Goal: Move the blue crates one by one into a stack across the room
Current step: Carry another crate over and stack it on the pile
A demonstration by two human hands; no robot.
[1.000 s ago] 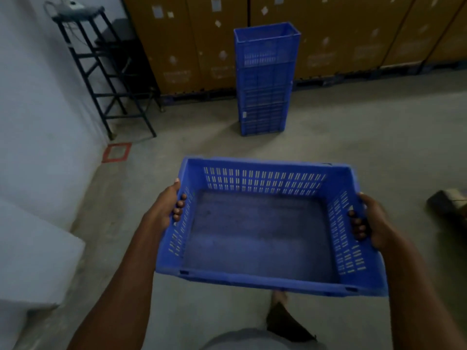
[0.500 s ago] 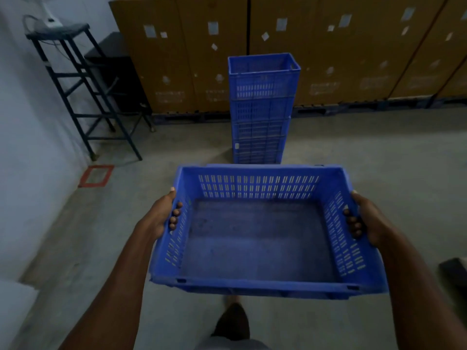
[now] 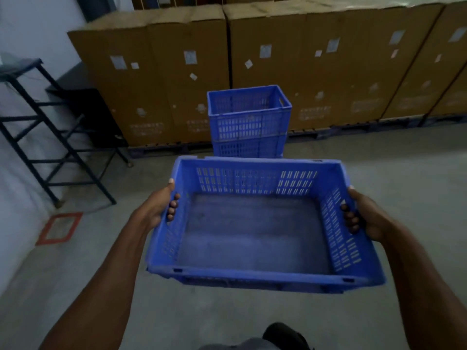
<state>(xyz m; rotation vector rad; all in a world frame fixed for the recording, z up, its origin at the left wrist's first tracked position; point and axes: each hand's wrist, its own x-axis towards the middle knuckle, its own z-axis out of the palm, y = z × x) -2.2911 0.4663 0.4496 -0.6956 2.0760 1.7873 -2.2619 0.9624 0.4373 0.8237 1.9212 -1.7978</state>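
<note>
I carry an empty blue crate (image 3: 255, 238) level in front of me, open side up. My left hand (image 3: 158, 207) grips its left wall, fingers curled through the handle slot. On the opposite wall my right hand (image 3: 364, 218) holds the same way. Straight ahead a stack of blue crates (image 3: 249, 122) stands on the floor against the cardboard boxes. Its lower part is hidden behind the far wall of the carried crate.
Tall brown cardboard boxes (image 3: 303, 72) on pallets line the far wall. A black metal step ladder (image 3: 50, 137) and a dark cabinet (image 3: 91, 112) stand at the left by the white wall. A red floor marking (image 3: 59, 228) lies below the ladder.
The stack and the boxes have come much nearer and larger as I walked forward. Both hands keep the same grip on the crate.
</note>
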